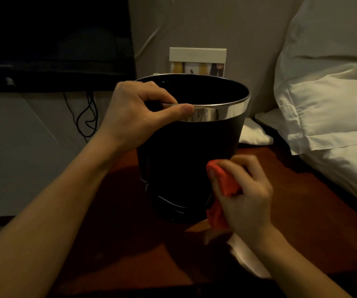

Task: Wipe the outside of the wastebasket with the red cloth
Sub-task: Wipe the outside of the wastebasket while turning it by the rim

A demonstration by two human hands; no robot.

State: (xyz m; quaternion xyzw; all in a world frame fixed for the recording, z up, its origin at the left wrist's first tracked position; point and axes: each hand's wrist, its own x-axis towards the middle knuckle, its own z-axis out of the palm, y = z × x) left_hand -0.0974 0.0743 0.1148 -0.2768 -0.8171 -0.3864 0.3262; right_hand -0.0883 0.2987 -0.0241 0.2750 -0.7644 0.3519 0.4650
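The right hand (245,196) is bunching the red cloth (222,186) in curled fingers against the wastebasket (186,160)'s lower right wall, while the left hand (138,119) is pinching its silver rim, standing upright on the worktop (130,254).

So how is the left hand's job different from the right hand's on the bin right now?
The left hand grips the wastebasket at its silver rim, thumb outside, fingers hooked inside; the right hand holds the bunched red cloth low against the black side. The left is bare and high; the right is low, near the base. Both touch the same wastebasket.
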